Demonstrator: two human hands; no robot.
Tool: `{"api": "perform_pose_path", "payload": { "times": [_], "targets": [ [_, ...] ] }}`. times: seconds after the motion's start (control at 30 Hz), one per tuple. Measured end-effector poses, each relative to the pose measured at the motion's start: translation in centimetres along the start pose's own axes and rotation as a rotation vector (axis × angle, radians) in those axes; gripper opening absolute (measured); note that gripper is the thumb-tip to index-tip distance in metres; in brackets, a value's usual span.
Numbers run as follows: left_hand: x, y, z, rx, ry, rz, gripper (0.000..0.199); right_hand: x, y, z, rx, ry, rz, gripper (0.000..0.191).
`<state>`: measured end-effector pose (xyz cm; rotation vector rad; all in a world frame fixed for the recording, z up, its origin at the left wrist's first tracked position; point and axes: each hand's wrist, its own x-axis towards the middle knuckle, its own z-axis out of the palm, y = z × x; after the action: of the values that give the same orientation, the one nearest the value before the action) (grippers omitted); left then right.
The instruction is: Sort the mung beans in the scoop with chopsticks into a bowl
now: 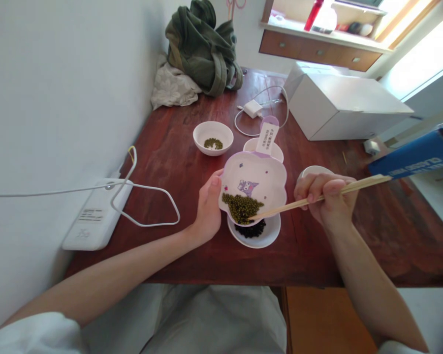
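Green beans (239,205) in a scalloped dish (264,172), left hand (209,209) closed on its rim, right hand (328,199) around chopsticks (280,210).

Lighting: moderate, strongest at upper right, where the window area (430,54) is washed nearly to white. Wall (59,98), left: rendered in soft, dull grey. Table (162,157): a pale sheen is cast on the far end; the near edge is left dimmer. White box (358,91): top brightly lit, near side shaded. Scalloped dish (269,187): interior evenly lit. Dark grains (251,230) below: merged into one mass, outlines scarcely resolved. Label (268,139): print small and softened. Blue package (421,152): lettering blurred. Margins: forearms (133,270) stretched by wide-angle distortion; the upper right corner is darkened.
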<state>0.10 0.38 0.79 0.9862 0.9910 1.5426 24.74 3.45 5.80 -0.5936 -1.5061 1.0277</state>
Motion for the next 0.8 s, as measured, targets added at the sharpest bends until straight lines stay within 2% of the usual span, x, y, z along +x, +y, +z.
{"api": "perform_pose_path", "payload": {
  "times": [0.23, 0.63, 0.8],
  "targets": [
    [-0.01, 0.22, 0.01, -0.008, -0.007, 0.004, 0.064, -0.23, 0.89, 0.07, 0.089, 0.007, 0.072, 0.055],
    [0.0, 0.45, 0.12, -0.004, 0.003, -0.008, 0.066, -0.25, 0.97, 0.46, 0.077, 0.069, 0.003, 0.057],
    [0.0, 0.58, 0.2, -0.024, -0.001, -0.011, 0.065, -0.52, 1.07, 0.74, 0.059, -0.001, 0.011, 0.055]
  ]
}}
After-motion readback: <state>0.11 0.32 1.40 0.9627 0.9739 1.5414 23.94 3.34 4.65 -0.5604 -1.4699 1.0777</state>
